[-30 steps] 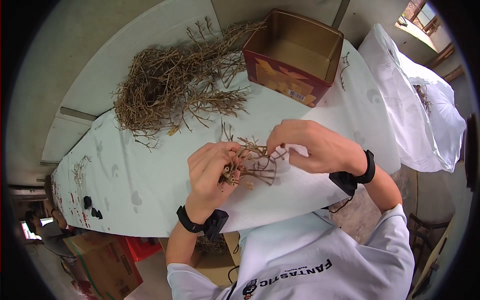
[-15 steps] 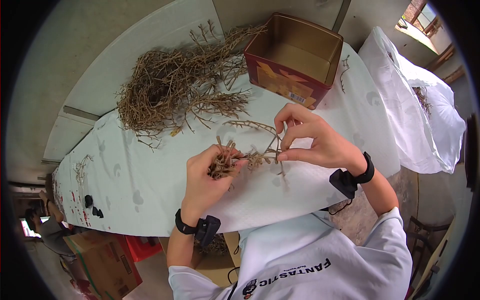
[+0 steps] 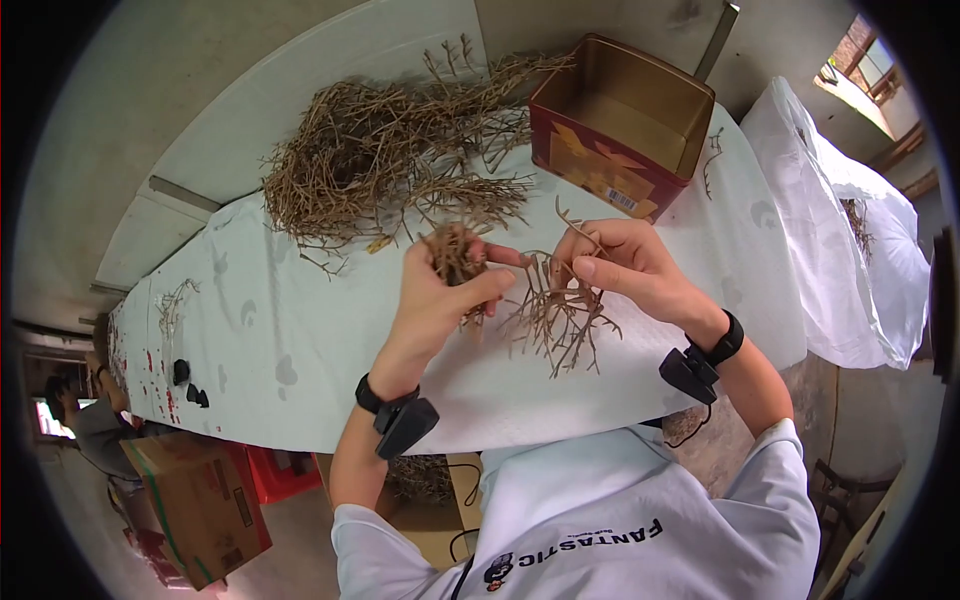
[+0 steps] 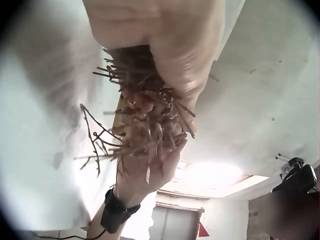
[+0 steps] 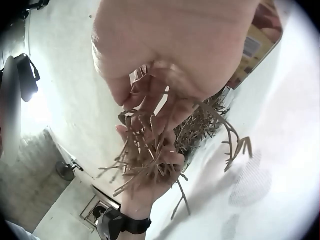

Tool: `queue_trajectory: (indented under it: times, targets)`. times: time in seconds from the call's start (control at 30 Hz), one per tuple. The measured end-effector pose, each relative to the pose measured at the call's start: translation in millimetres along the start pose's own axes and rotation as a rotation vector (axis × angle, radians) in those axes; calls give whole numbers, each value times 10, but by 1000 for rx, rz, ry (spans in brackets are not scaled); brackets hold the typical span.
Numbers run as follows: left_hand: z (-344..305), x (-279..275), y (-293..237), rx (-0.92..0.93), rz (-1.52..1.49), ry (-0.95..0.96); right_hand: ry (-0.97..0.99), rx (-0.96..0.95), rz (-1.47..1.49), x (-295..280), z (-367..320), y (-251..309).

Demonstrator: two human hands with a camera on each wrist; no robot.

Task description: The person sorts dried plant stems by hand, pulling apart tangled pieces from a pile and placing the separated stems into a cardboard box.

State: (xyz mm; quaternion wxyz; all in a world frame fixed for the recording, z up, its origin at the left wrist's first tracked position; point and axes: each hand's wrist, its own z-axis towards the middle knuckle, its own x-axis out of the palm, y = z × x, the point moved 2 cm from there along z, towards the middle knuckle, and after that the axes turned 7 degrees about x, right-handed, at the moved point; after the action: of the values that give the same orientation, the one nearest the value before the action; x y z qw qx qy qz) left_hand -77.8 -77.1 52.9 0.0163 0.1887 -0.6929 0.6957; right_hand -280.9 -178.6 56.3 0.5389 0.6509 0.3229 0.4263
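In the head view, my left hand (image 3: 428, 300) grips a bunch of short dry brown twigs (image 3: 455, 258) against its palm, with cut ends sticking out past the fingers. Close by on the right, my right hand (image 3: 640, 272) pinches a branched dry twig (image 3: 562, 325) between thumb and fingers. Its thin forks hang down over the white table cover. From the left wrist view, the bunch (image 4: 150, 120) fills the space below the palm. The right wrist view has forked twig ends (image 5: 150, 162) overlapping the left hand.
A big tangled heap of dry twigs (image 3: 335, 165) lies at the back of the white-covered table (image 3: 330, 370). Right of it stands an open red tin box (image 3: 570, 165). A white sack (image 3: 800, 225) is at the far right. Cardboard boxes (image 3: 195, 510) sit below the table's front edge.
Both hands have shifted, the left one upward with its bunch. The twig at the right hand has been turned, and its forks now hang toward the person. The head view has tilted slightly.
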Motion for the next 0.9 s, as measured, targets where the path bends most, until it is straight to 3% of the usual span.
queue_trajectory:
  times: [0.1,0.2,0.33,0.6,0.73,0.9]
  targets:
    - [40,46,176,-51,-49,64,6,-2,9,-9,24,-47]
    - [3,52,228,159,117,93,37,85,-75,-49,42,-131]
    - [0,-29,342,197,88,23,-66,76,-121,5,61,-211]
    - [-13,44,356,175,161,105,-70,140,-118,149,26,-261]
    - [7,40,472,183,47,33,-91,188,-70,147,15,-271]
    - [22,51,435,252,94,33,-201,27,-161,107,54,-403]
